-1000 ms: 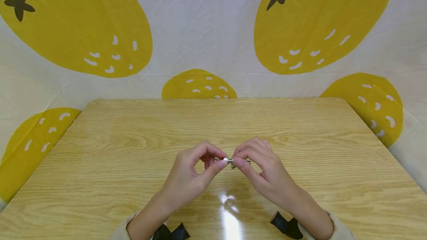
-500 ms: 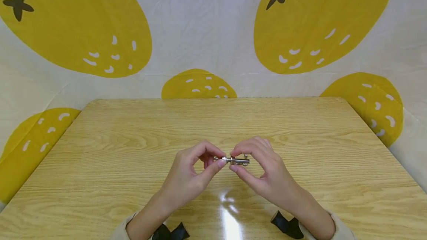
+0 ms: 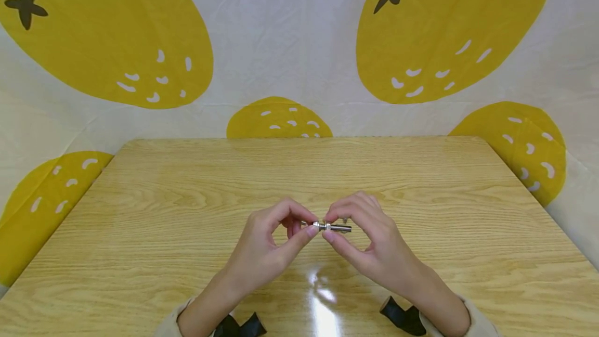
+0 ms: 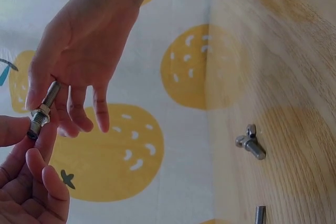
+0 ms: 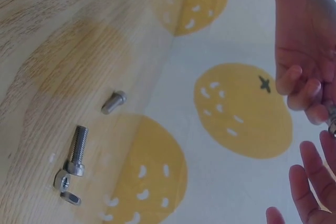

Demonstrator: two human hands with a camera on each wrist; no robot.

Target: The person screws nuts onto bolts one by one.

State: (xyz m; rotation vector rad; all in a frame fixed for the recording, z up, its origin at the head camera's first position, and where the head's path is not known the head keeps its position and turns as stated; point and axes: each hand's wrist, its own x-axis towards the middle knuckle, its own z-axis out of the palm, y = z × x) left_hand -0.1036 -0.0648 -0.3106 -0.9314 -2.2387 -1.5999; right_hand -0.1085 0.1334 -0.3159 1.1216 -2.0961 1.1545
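Above the table, my left hand (image 3: 273, 246) pinches a metal screw (image 3: 343, 228) by its left end between thumb and fingertips. My right hand (image 3: 374, 235) holds a nut (image 3: 328, 227) partway along the shank, thumb and index finger on its edges. The free end of the shank points right, into the hollow of the right hand. The left wrist view shows the nut (image 4: 41, 114) around the threads, with the left hand (image 4: 39, 187) below and the right hand (image 4: 86, 45) above. Seen from the right wrist, the screw is mostly cut off at the edge.
Loose hardware lies on the wooden table (image 3: 164, 186): a screw (image 5: 79, 142) beside two nuts, one nut (image 5: 62, 181) touching its head, and another screw (image 5: 114, 102) apart from them. A cloth with yellow fruit prints (image 3: 281, 40) hangs behind the table.
The right thumb and index finger have shifted from covering the shank to the nut's edges, so more of the screw shows. The left hand stays nearly still.
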